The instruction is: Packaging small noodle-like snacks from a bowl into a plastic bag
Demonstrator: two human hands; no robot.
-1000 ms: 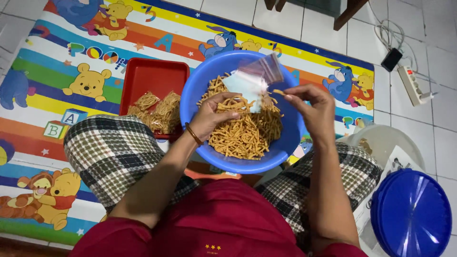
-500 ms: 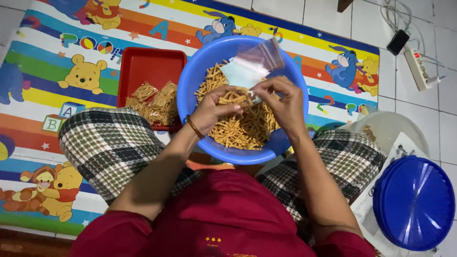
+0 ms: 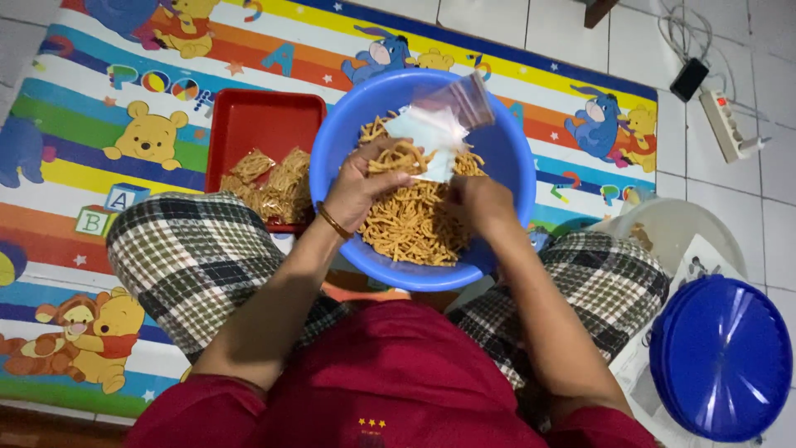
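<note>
Snack sticks: a heap of thin orange-brown fried sticks [image 3: 414, 228] fills the lower middle of a round blue basin [image 3: 506, 158] set between the person's knees.
Left hand: the left hand [image 3: 365, 178] is over the basin's left side, fingers [image 3: 390, 153] curled around a clump of the sticks, held up at the mouth of a small bag; a thin bangle sits at the wrist.
Right hand: the right hand [image 3: 485, 203] is over the heap, just below the bag, back of the hand to the camera; its fingers are turned under toward the bag's lower edge, and whether they pinch it cannot be told.
Bag: a small clear plastic bag [image 3: 435, 133] lies tilted over the basin's upper half, its far end near the rim.
Tray: a red square tray [image 3: 261, 124] stands just left of the basin, with flat packs of the same sticks [image 3: 274, 182] at its near edge.
Floor: a bright cartoon play mat [image 3: 99, 124] lies under the basin and tray; white tiles beyond it.
Right side: a dark blue round lid [image 3: 721, 357] lies by the right knee, a clear container [image 3: 672, 228] just behind it, a power strip [image 3: 725, 124] farther off.
</note>
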